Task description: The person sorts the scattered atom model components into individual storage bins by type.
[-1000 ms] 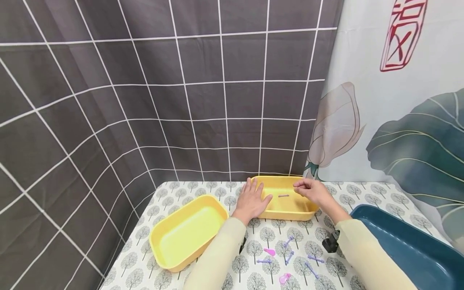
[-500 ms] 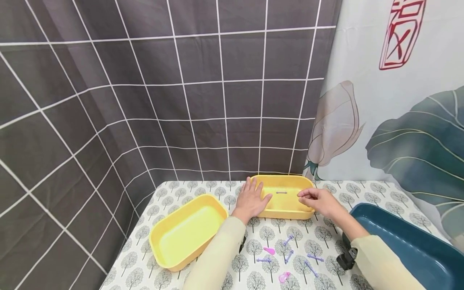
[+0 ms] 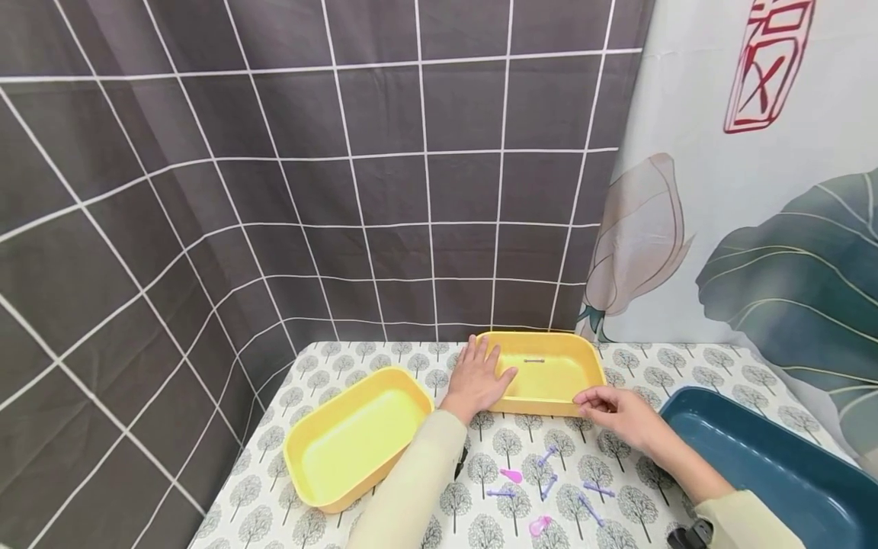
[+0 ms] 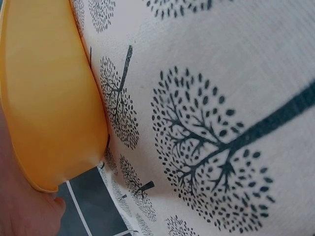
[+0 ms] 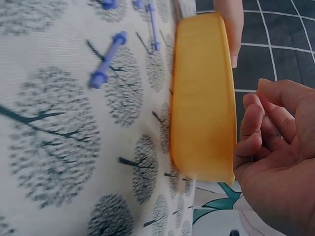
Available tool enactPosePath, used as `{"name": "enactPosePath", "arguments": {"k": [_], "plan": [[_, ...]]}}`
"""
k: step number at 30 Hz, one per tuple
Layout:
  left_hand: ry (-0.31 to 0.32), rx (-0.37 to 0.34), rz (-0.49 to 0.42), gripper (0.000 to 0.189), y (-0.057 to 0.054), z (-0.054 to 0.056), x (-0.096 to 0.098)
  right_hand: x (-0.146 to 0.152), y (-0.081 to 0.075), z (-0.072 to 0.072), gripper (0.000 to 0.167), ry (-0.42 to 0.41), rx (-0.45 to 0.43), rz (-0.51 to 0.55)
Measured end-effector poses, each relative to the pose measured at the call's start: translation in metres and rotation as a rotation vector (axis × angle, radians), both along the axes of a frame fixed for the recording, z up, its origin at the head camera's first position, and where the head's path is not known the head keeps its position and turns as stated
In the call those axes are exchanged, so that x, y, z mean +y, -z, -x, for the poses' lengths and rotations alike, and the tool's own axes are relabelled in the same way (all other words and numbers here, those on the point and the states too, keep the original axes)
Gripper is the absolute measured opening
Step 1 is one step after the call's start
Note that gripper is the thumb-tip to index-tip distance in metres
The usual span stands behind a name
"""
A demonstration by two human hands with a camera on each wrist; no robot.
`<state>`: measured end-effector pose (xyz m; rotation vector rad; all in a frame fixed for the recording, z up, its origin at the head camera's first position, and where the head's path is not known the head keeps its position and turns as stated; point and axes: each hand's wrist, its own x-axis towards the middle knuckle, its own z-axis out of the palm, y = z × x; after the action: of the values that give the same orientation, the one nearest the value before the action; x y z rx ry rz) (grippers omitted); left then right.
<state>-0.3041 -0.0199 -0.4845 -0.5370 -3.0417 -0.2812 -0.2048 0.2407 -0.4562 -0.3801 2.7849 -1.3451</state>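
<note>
My left hand (image 3: pixel 476 377) rests with spread, straight fingers over the left end of the far yellow tray (image 3: pixel 542 406). Inside that tray lies one small purple rod (image 3: pixel 534 361) with knobbed ends. At the tray's front right corner hovers my right hand (image 3: pixel 620 412). Its fingers are loosely bent, and the right wrist view shows nothing between them. On the cloth in front of the tray are several more knobbed purple rods (image 3: pixel 549 486), a pink piece (image 3: pixel 511 476) and a second pink piece (image 3: pixel 539 526).
A second yellow tray (image 3: pixel 318 499) stands at the left, near my left forearm. The dark blue tray (image 3: pixel 754 404) is at the right, beside my right forearm. A gridded dark curtain (image 3: pixel 384 191) hangs behind the table, covered by a tree-print cloth (image 3: pixel 411 358).
My right hand has drawn back from above the far tray to its front right corner. The rod in that tray has shifted slightly toward the back. My left hand stays put.
</note>
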Motion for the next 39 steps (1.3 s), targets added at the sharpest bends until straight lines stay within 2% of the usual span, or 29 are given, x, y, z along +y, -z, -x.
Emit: {"name": "enactPosePath", "arguments": {"k": [5, 12, 17, 23, 32, 39], "plan": [[-0.002, -0.001, -0.004, 0.069, 0.001, 0.001, 0.000, 0.006, 0.002, -0.015, 0.023, -0.024, 0.033, -0.024], [-0.006, -0.002, 0.004, 0.070, 0.005, 0.003, 0.000, 0.012, 0.013, -0.031, 0.021, -0.056, 0.063, -0.012], [-0.010, -0.011, 0.007, 0.069, 0.005, 0.003, 0.001, 0.015, 0.022, -0.041, 0.023, -0.058, 0.017, -0.018], [-0.012, -0.006, 0.002, 0.069, 0.002, 0.000, 0.001, 0.014, 0.028, -0.052, 0.030, -0.051, -0.092, 0.063], [-0.007, 0.009, 0.002, 0.071, 0.001, 0.000, 0.000, 0.022, 0.042, -0.058, 0.025, -0.119, -0.033, 0.005], [-0.004, 0.004, -0.016, 0.067, 0.001, 0.001, 0.000, 0.028, 0.050, -0.063, 0.027, -0.126, -0.110, -0.022]]}}
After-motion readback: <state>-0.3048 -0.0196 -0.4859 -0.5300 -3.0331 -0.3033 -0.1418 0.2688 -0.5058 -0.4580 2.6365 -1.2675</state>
